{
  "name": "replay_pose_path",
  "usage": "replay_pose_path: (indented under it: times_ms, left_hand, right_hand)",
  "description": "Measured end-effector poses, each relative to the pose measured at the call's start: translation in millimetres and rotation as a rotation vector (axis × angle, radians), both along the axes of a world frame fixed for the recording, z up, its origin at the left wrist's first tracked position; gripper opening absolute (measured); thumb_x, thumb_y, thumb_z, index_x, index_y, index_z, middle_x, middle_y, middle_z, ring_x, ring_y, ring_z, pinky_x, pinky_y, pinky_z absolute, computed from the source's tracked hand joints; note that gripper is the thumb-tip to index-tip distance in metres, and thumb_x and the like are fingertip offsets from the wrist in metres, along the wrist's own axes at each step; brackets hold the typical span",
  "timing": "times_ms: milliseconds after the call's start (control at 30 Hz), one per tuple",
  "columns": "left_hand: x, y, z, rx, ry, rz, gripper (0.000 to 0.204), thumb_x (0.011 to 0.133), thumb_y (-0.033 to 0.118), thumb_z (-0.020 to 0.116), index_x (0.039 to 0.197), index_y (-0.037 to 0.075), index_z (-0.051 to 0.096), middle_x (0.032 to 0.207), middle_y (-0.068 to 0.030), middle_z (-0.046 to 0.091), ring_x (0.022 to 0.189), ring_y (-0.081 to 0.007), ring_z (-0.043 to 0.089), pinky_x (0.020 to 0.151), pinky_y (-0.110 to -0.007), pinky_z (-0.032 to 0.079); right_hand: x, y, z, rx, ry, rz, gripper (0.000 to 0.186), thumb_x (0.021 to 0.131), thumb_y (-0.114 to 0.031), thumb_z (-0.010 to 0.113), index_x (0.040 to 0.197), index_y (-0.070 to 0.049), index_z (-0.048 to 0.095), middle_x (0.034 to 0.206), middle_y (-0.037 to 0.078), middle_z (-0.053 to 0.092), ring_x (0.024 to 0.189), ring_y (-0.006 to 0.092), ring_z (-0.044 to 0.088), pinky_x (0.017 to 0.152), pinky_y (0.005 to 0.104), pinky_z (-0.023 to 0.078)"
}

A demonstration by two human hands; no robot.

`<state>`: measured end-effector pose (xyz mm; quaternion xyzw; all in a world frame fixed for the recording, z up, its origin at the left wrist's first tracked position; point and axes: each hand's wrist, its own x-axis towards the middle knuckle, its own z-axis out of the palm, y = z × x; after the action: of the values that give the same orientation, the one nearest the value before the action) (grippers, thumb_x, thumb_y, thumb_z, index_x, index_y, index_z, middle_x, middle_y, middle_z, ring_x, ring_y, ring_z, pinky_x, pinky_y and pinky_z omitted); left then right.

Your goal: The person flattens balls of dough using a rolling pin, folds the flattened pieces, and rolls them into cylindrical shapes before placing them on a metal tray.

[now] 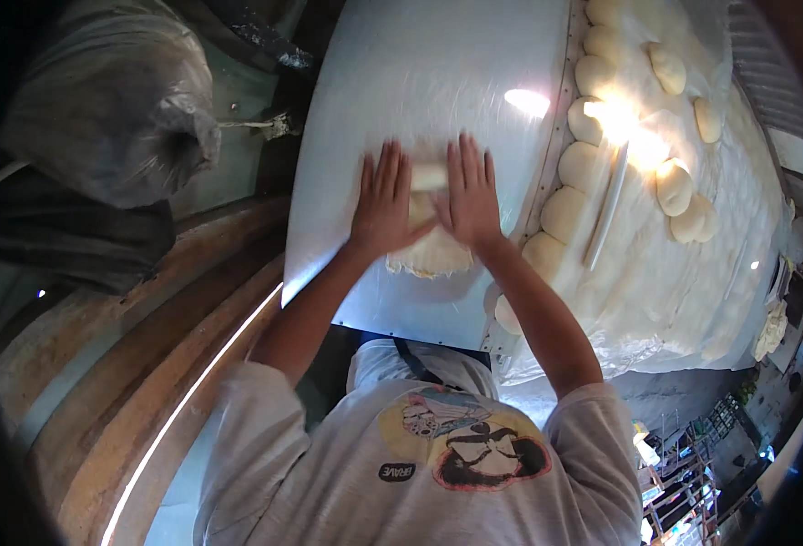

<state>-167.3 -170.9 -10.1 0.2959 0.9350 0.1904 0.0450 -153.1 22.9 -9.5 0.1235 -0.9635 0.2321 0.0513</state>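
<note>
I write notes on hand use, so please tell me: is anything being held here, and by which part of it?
Nothing appears gripped: the left hand and right hand are open, palms down, at the left and right sides of the dough.

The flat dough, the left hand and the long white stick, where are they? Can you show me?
Flat dough (431,253): head view, on its lower part.
Left hand (381,213): head view, on the back of it.
Long white stick (607,207): head view, about halfway along it.

A ragged-edged dough piece (427,255) lies before me on a flat metal worktop (401,82), left of rounded dough balls (564,213).
</note>
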Motion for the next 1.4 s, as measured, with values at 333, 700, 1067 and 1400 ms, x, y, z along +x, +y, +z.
replay_pose_path:
  times_ms: [333, 700, 1067, 1400]
  left_hand:
    - [42.3, -20.9, 57.7, -0.166, -0.363, 0.043, 0.082, 0.092, 0.045, 0.058, 0.152, -0.006, 0.033, 0.159, -0.0286, 0.03, 0.152, -0.0368, 0.024, 0.121, -0.064, 0.01]
    - [195.4, -53.2, 40.8, -0.146, -0.159, -0.097, 0.075, 0.095, 0.035, 0.056, 0.152, -0.007, 0.032, 0.16, -0.0248, 0.031, 0.151, -0.0357, 0.026, 0.122, -0.062, 0.01]
    - [198.7, -25.4, 45.6, 0.05, 0.034, 0.165, 0.063, 0.083, 0.006, 0.059, 0.143, 0.0, 0.044, 0.14, -0.0147, 0.051, 0.137, -0.0289, 0.044, 0.117, -0.055, 0.025]
    - [12.6, -11.9, 88.6, 0.018, 0.294, 0.053, 0.042, 0.085, 0.002, 0.061, 0.126, 0.004, 0.062, 0.123, -0.0145, 0.066, 0.122, -0.0282, 0.059, 0.111, -0.05, 0.037]
  right_hand:
    - [41.1, 38.1, 46.4, -0.052, -0.469, 0.124, 0.064, 0.097, -0.028, 0.056, 0.149, 0.005, 0.037, 0.159, 0.027, 0.029, 0.147, 0.0406, 0.032, 0.121, 0.0548, 0.022]
    - [194.4, 17.9, 46.8, 0.091, -0.359, 0.111, 0.066, 0.098, -0.028, 0.055, 0.151, 0.005, 0.033, 0.158, 0.027, 0.031, 0.145, 0.0398, 0.034, 0.121, 0.0557, 0.024]
    - [226.4, -15.5, 36.4, 0.054, -0.135, -0.14, 0.063, 0.082, -0.004, 0.062, 0.143, 0.001, 0.048, 0.139, 0.017, 0.052, 0.133, 0.0322, 0.049, 0.116, 0.0567, 0.031]
    - [18.7, -3.4, 83.1, 0.262, 0.131, -0.031, 0.034, 0.085, -0.009, 0.06, 0.118, -0.005, 0.064, 0.121, 0.012, 0.063, 0.113, 0.0265, 0.06, 0.104, 0.0544, 0.042]
